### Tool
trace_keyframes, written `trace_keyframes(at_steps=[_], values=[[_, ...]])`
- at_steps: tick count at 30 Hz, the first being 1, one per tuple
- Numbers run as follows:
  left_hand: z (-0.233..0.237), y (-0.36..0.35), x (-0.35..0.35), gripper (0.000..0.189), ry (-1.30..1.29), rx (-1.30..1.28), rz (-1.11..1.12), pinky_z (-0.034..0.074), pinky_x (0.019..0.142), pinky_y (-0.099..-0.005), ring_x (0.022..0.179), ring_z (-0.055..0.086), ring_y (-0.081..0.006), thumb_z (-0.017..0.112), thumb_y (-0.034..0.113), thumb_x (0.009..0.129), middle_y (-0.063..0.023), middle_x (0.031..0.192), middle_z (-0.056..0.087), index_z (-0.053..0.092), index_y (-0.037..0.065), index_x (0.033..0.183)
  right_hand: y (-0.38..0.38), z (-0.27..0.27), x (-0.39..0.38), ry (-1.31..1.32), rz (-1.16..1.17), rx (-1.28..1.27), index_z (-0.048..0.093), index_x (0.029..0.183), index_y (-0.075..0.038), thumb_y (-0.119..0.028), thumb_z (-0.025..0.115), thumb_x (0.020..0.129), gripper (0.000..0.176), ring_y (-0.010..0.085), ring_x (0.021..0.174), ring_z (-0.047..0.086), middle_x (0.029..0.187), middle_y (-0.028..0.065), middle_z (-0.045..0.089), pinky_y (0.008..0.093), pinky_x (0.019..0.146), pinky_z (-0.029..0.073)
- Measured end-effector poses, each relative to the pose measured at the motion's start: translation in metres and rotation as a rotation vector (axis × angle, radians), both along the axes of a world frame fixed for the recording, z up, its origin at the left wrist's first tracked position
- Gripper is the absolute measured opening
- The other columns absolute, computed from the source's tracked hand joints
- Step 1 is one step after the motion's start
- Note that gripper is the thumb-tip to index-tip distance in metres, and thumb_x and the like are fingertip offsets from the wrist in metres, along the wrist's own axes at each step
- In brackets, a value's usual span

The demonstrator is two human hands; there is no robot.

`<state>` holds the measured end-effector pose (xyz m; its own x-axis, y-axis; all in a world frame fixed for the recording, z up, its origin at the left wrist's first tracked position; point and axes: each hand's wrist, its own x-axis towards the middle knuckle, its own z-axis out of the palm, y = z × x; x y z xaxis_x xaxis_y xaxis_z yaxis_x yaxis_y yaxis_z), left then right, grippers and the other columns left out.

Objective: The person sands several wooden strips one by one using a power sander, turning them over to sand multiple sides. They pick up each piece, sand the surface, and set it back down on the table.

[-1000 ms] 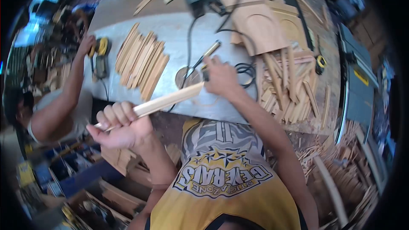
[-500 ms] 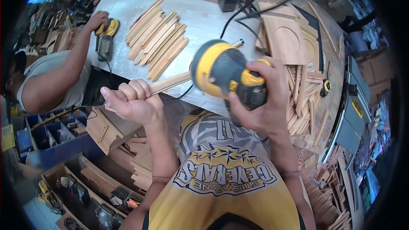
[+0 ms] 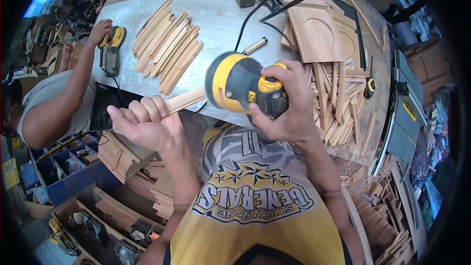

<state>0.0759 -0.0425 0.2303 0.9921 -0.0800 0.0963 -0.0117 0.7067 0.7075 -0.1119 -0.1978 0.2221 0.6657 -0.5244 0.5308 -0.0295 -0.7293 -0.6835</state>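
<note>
My right hand (image 3: 289, 105) is wrapped round a yellow and black orbital sander (image 3: 240, 86), its round pad facing left. In my left hand (image 3: 149, 120) is a narrow wooden strip (image 3: 184, 102), gripped at one end with the thumb pointing left. The strip's far end runs up to the sander's pad and is hidden behind it. Past my hands, a row of similar wooden strips (image 3: 169, 44) lies side by side on the pale table (image 3: 225, 24). A marker-like cylinder (image 3: 255, 45) rests just beyond the sander.
At the left, a co-worker's hand (image 3: 101, 32) holds another sander (image 3: 114, 44). Wooden panels with round recesses (image 3: 316, 29) and a heap of strips (image 3: 338, 103) lie at right, near a tape measure (image 3: 370, 87). Black cables (image 3: 250, 17) hang over the table. Blue bins (image 3: 64, 159) stand lower left.
The camera view has shifted slightly, so the table things sit further left and higher or lower. The sander and the strip stay together in my hands, the sander now less tilted.
</note>
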Motion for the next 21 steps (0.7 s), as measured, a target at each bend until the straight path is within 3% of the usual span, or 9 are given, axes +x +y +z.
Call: trace_keyframes(at_steps=[8,14,16,21], values=[[0.002,-0.001,-0.010,0.060,-0.022,0.014,-0.028,0.020,0.041,-0.0270,0.040,0.014,-0.0103,0.045,0.038,0.111,0.0056,0.047,0.020,0.020,0.022,0.058,0.002,0.000,-0.004,-0.003,0.041,0.013,0.063,0.119,-0.012,-0.016,0.080,0.067,0.056,0.0345,0.089,0.067,0.111,0.0188,0.058,0.0408,0.076,0.057],[0.009,0.027,0.002,0.060,-0.029,-0.024,0.028,0.019,0.041,-0.0274,0.040,0.014,-0.0105,0.046,0.036,0.110,0.0048,0.047,0.022,0.021,0.021,0.058,-0.021,-0.019,-0.010,0.094,-0.101,-0.039,0.063,0.119,-0.012,-0.017,0.080,0.069,0.053,0.0343,0.091,0.068,0.112,0.0188,0.059,0.0405,0.078,0.058],[0.014,0.039,0.003,0.060,-0.034,-0.097,-0.017,0.018,0.038,-0.0266,0.038,0.014,-0.0096,0.045,0.038,0.111,0.0060,0.047,0.020,0.019,0.022,0.059,-0.026,-0.014,-0.015,0.119,-0.136,-0.073,0.063,0.120,-0.011,-0.014,0.080,0.069,0.054,0.0353,0.096,0.068,0.111,0.0187,0.060,0.0417,0.084,0.057],[0.017,0.039,0.003,0.058,-0.112,-0.074,-0.046,0.017,0.041,-0.0269,0.042,0.013,-0.0109,0.046,0.036,0.109,0.0044,0.048,0.020,0.019,0.021,0.059,-0.020,0.012,-0.020,0.076,-0.134,-0.124,0.063,0.122,-0.011,-0.012,0.081,0.068,0.057,0.0338,0.094,0.067,0.111,0.0188,0.060,0.0413,0.082,0.057]])
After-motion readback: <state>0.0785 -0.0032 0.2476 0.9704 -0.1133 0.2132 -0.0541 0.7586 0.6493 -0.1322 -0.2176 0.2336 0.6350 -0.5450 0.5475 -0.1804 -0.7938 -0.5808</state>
